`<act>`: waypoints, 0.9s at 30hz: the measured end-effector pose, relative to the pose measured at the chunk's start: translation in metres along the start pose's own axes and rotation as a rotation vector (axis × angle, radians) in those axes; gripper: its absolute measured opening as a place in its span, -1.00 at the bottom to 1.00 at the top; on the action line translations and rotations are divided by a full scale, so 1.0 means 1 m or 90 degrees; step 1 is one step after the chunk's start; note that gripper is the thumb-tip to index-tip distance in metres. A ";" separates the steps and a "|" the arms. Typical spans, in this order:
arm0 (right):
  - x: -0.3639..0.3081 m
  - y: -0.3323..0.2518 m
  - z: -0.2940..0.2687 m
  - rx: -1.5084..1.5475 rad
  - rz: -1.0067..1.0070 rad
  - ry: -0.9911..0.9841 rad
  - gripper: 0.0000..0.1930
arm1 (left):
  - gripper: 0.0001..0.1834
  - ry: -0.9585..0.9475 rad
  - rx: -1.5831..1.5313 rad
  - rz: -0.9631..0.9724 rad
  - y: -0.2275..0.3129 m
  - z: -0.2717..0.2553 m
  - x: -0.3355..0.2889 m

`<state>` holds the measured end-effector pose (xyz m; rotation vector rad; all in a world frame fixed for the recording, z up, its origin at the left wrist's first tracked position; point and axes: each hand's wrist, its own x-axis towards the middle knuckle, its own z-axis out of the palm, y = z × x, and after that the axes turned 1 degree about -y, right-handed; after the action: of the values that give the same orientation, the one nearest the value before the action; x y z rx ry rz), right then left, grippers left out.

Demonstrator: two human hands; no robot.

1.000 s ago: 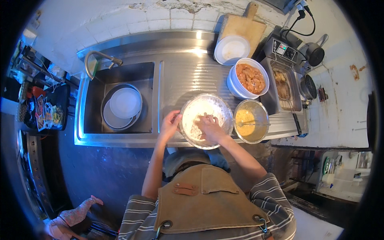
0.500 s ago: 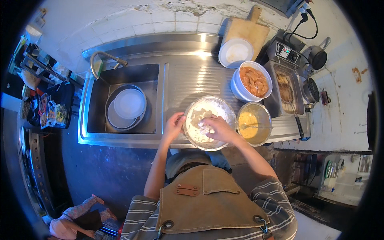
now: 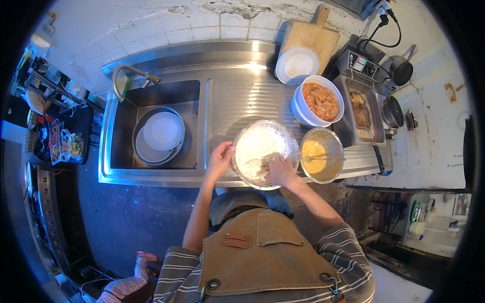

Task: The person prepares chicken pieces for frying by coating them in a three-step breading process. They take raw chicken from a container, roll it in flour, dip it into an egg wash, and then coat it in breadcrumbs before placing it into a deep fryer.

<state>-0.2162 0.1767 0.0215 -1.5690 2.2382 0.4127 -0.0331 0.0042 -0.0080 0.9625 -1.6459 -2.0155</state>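
A wide bowl (image 3: 293, 146) of white powder (image 3: 260, 141) sits at the person's twelve o'clock; the left hand (image 3: 219, 160) curls on its rim at nine; the right hand (image 3: 281, 170) dips in at four, tips buried, pinching or spread I cannot tell. A smaller bowl (image 3: 331, 170) of yellow batter (image 3: 314, 150) stands just beside, at three.

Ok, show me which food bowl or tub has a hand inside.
The bowl of white powder: the right hand is in it. The bowl of yellow mixture and the white tub have none.
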 end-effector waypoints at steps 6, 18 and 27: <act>-0.008 -0.014 -0.025 0.050 0.047 -0.044 -0.34 | -0.62 0.013 0.000 0.000 0.006 0.002 -0.003; 0.027 0.021 -0.057 0.074 -0.086 0.229 -0.42 | -0.62 -0.008 -0.044 0.004 0.003 0.002 0.003; 0.028 0.008 -0.030 0.048 -0.187 0.138 -0.36 | -0.60 -0.003 -0.027 -0.003 0.003 0.000 -0.002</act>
<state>-0.2367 0.1428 0.0348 -1.9439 2.0960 0.0779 -0.0323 0.0042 -0.0043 0.9477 -1.5991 -2.0482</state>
